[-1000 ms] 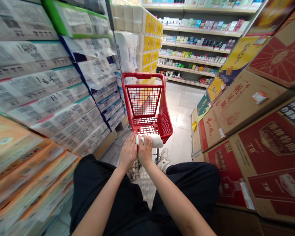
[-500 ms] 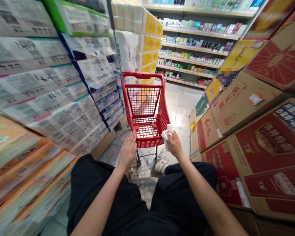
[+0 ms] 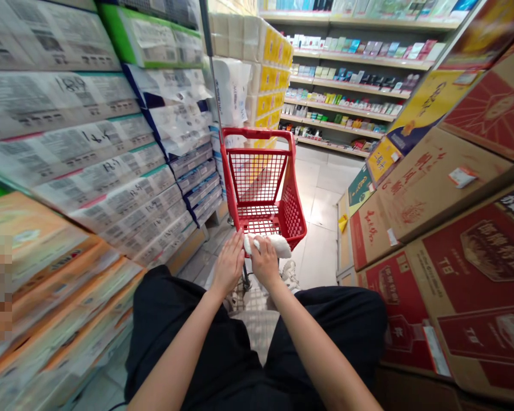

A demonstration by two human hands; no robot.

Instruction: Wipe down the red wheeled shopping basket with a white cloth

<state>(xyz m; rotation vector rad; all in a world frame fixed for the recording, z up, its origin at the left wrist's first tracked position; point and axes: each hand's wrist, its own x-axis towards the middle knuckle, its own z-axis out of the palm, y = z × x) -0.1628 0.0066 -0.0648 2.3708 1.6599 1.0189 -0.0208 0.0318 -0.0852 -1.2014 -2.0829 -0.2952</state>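
White cloth, soft and bunched, sits in the curled fingers of a person's right hand, which holds it on the near rim of a small red shopping cart. One end of the cloth pokes out past the knuckles, toward the person's right, along that rim. Just beside it, the left hand is laid flat at the cart's near left corner, its fingers straight and close together.

The cart has a basket with grid-like walls and stands directly in front of the person, its handle on the far side. A thin pole rises near the handle's left end.

Bare forearms reach forward between spread knees in dark trousers. A pale shoe shows below the cart, to the right. Something light grey lies between the thighs; I cannot make out what it is.

On the person's left, wrapped packs are stacked like a wall, several with handwritten numbers; orange packs lie nearest. Beyond the cart rises a stack of yellow-and-white packs. On the right, red and brown cartons printed with Chinese characters are piled up. Farthest off, past pale floor tiles, long shelves hold rows of small boxes and bottles.
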